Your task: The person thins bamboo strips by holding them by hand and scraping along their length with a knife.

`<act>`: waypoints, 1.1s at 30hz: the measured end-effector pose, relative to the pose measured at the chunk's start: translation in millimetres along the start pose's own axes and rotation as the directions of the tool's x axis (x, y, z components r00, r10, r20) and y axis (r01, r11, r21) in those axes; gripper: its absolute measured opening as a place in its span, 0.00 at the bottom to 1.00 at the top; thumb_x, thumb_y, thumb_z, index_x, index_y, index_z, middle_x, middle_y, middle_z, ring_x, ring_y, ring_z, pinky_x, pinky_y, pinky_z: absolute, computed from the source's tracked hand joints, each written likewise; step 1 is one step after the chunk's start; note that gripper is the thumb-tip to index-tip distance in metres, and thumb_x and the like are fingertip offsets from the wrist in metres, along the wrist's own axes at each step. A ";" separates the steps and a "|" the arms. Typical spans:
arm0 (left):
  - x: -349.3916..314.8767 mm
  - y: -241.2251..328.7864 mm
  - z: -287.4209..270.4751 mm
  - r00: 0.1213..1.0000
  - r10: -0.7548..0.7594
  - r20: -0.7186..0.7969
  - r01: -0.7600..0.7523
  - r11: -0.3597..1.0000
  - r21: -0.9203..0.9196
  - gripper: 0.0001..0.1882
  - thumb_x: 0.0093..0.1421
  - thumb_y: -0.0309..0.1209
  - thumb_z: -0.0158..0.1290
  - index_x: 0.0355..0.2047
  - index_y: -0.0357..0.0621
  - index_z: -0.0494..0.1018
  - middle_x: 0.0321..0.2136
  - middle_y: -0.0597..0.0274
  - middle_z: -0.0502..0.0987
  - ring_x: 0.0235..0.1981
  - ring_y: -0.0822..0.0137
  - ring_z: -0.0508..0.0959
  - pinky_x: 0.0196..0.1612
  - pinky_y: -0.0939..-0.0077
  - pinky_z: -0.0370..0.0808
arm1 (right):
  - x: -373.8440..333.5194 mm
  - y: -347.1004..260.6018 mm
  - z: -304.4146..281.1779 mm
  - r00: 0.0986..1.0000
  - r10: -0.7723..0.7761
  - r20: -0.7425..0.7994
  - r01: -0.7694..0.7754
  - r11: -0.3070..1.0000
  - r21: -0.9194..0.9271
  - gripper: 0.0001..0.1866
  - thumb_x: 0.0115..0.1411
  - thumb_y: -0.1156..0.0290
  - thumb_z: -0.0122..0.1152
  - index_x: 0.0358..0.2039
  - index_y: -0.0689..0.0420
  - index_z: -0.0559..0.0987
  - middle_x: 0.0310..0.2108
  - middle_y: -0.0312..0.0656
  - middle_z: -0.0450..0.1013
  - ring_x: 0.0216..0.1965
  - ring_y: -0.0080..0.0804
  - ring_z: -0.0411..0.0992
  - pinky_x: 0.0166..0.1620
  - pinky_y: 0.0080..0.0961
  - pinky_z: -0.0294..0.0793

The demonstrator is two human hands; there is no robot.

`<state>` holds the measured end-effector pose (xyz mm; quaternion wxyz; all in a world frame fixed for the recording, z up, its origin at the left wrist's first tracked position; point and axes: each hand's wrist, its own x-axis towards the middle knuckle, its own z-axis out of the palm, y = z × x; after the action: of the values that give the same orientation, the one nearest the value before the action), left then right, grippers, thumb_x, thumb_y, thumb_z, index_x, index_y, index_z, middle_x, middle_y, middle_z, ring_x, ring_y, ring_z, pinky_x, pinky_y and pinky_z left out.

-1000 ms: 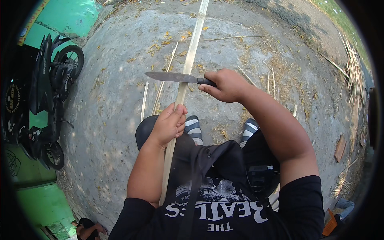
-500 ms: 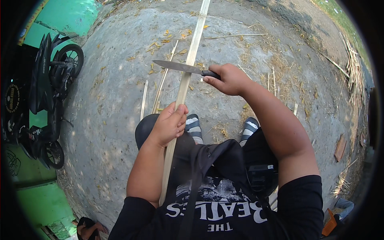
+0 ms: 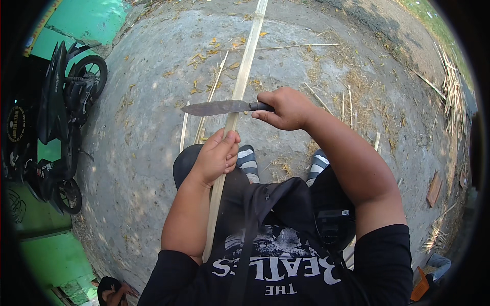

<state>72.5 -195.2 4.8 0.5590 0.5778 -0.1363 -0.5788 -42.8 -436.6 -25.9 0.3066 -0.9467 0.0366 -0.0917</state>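
Note:
A long pale strip, apparently split bamboo (image 3: 246, 65), runs from beside my left arm up past the top of the view. My left hand (image 3: 218, 159) is closed around it near my knee. In my right hand (image 3: 287, 108) is the dark handle of a knife (image 3: 217, 108). Its long, worn blade lies across the strip a little beyond my left fingers, the tip pointing left. Whether the edge bites into the strip, I cannot tell.
Thin strips (image 3: 212, 92) and dry leaves lie on the grey ground (image 3: 148, 127). A black motorbike (image 3: 64, 102) stands at the left. At the far right is a heap of sticks (image 3: 451, 86). Another person (image 3: 113, 291) is at the lower left edge.
My right hand has drawn the knife along the strip toward me, so the blade now sits closer to my left hand. The left hand and the strip have hardly moved.

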 end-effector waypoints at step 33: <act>-5.7 -0.4 -3.0 0.996 -0.014 0.093 0.020 0.998 -0.061 0.13 0.77 0.43 0.42 0.40 0.48 0.67 0.18 0.74 0.58 0.14 0.82 0.57 0.16 0.85 0.58 | -1.8 1.3 -3.3 1.000 0.006 -0.028 -0.004 0.997 0.072 0.25 0.66 0.44 0.57 0.32 0.57 0.76 0.21 0.53 0.74 0.28 0.59 0.75 0.34 0.51 0.73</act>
<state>73.1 -189.1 6.6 0.5647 0.5341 -0.1390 -0.6136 -45.3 -439.4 -24.3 0.3399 -0.9337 0.0398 -0.1054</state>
